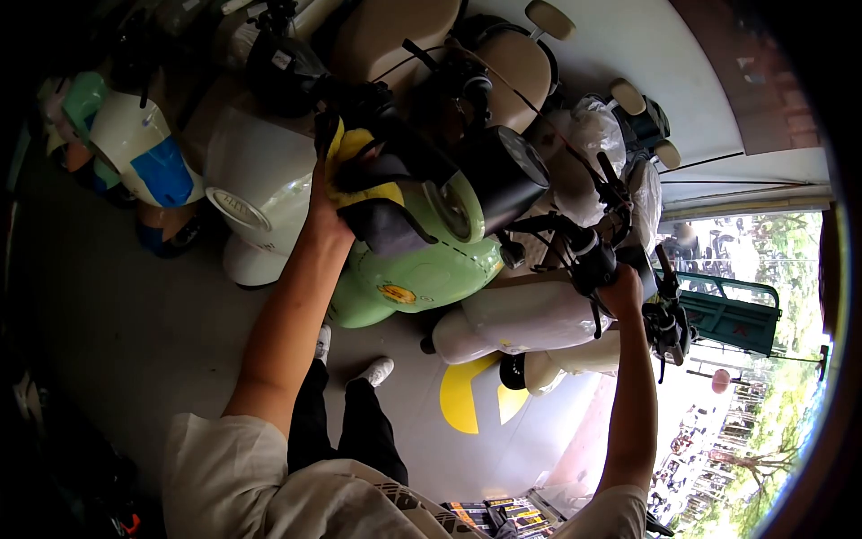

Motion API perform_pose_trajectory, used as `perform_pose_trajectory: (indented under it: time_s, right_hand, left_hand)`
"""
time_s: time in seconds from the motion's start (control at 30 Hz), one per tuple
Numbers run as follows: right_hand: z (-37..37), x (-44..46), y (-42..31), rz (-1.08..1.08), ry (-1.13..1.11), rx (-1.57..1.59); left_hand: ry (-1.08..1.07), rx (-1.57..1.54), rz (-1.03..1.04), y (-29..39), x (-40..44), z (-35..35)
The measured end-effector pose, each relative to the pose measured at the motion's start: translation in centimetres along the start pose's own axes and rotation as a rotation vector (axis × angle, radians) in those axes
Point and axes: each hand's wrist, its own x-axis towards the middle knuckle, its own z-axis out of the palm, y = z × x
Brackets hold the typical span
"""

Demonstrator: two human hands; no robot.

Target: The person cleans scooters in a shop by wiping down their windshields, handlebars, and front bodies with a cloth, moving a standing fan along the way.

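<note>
My left hand [334,216] is closed on a yellow and dark grey cloth [388,223], part of which hangs down in front of a green scooter [422,274]. The cloth hides most of those fingers. Beside it are the scooter's round headlight [456,208] and a black cylinder-shaped part [507,175]. Over on the right, my right hand [622,292] is wrapped round a black handlebar [594,260] above a pale pinkish scooter [530,314].
A white scooter [260,180] stands to the left, with a cream and blue one [148,153] beyond it. Tan seats [512,76] and plastic-wrapped parts [597,130] crowd the back. Yellow markings [460,395] lie on the grey floor. A bright opening shows a green rack [732,314] outside.
</note>
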Motion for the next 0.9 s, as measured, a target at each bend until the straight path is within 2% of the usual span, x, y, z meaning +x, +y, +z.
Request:
perform_pose_trajectory:
  time_s: [0.47, 0.5, 0.6, 0.63, 0.67, 0.77, 0.8, 0.87, 0.9]
  right_hand:
    - [0.2, 0.2, 0.3, 0.048, -0.041, -0.011]
    - [0.3, 0.2, 0.3, 0.038, -0.032, 0.000]
    - [0.3, 0.2, 0.5, 0.044, -0.044, 0.008]
    - [0.3, 0.3, 0.5, 0.062, -0.069, 0.004]
    - [0.2, 0.3, 0.6, 0.061, -0.063, 0.005]
    - [0.3, 0.4, 0.7, 0.068, -0.066, -0.010]
    - [0.3, 0.4, 0.7, 0.068, -0.068, -0.004]
    - [0.3, 0.4, 0.2, 0.080, -0.050, 0.004]
    - [0.4, 0.4, 0.3, 0.055, -0.038, 0.068]
  left_hand:
    - [-0.141, -0.052, 0.158, -3.2, -0.8, -4.3]
    - [-0.021, 0.037, 0.183, -3.7, -1.2, -4.3]
    - [-0.035, -0.091, 0.095, -3.9, -2.0, -4.2]
    - [0.164, 0.048, 0.112, -3.9, -2.5, -2.9]
    - [0.159, 0.049, 0.114, -3.9, -3.0, -1.5]
    - [0.472, 0.092, 0.122, -3.9, -3.4, 2.6]
    - [0.446, 0.090, 0.123, -3.9, -2.9, -0.4]
    - [0.390, 0.091, 0.189, -4.1, -3.0, 0.3]
    - [0.465, 0.151, 0.193, -4.4, -3.4, 0.7]
